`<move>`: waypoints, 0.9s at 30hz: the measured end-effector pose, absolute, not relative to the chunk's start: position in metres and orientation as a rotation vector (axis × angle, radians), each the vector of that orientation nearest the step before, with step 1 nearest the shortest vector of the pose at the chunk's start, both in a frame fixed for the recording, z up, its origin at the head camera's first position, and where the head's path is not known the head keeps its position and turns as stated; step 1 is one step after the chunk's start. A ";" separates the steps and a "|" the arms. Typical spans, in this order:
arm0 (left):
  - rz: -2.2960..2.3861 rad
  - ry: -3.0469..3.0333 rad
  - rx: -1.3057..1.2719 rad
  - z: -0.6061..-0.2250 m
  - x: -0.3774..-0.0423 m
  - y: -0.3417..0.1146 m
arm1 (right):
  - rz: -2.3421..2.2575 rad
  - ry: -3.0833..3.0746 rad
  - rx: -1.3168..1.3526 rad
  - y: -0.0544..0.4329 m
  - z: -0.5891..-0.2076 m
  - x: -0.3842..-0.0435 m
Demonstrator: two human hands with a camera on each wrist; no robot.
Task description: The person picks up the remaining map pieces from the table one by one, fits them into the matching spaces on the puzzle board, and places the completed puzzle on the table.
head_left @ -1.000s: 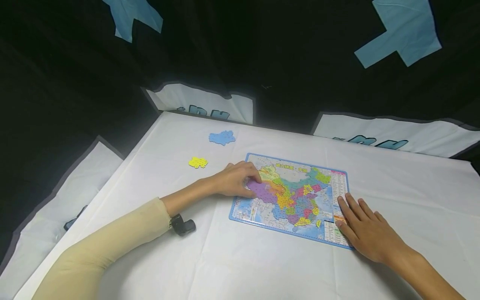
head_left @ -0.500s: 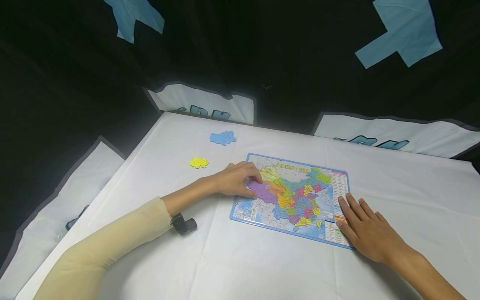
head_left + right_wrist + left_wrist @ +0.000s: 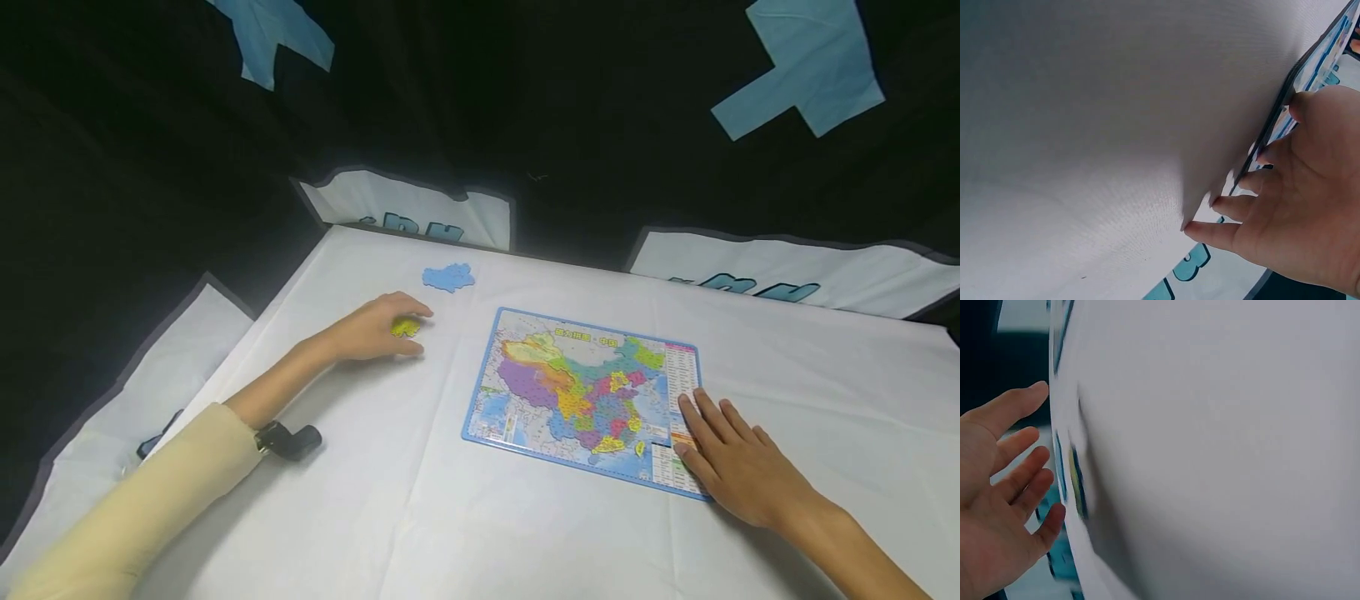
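Observation:
My left hand (image 3: 372, 328) is over the yellow puzzle piece (image 3: 406, 327) at the left of the table, thumb and fingers spread with nothing between them. In the left wrist view, the fingers stand apart from the tabletop, where the piece shows as a thin green-yellow strip (image 3: 1075, 478). A map puzzle board (image 3: 483, 421) with a blue border lies flat, with a purple piece (image 3: 527, 384) in its left part. My right hand (image 3: 738, 462) rests with straight fingers on the board's right edge.
A blue puzzle piece (image 3: 448, 277) lies farther back on the white-covered table (image 3: 525, 533). Behind the table hangs a dark cloth (image 3: 585, 100) with light blue shapes.
My left hand has left the purple piece on the board and moved left to the yellow piece. The right hand has stayed on the board's right edge.

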State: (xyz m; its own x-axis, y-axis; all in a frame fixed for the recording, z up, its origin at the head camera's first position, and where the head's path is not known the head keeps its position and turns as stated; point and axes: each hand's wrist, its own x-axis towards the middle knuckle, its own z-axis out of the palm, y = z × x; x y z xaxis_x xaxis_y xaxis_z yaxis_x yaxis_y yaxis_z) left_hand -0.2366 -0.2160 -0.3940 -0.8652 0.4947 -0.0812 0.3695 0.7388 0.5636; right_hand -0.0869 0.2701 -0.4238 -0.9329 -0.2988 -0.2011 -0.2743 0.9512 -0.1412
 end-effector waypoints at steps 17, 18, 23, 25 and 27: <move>0.761 2.807 0.568 -0.406 -0.252 -0.255 | -0.170 2.891 -0.435 0.270 -0.424 -0.086; 0.764 2.805 0.568 -0.405 -0.252 -0.255 | -0.173 2.891 -0.435 0.270 -0.424 -0.086; 0.763 2.795 0.561 -0.406 -0.255 -0.256 | -0.174 2.889 -0.440 0.270 -0.423 -0.087; 0.759 2.793 0.546 -0.406 -0.256 -0.256 | -0.175 2.886 -0.440 0.270 -0.423 -0.086; 0.761 2.789 0.538 -0.406 -0.258 -0.256 | -0.178 2.884 -0.438 0.269 -0.422 -0.086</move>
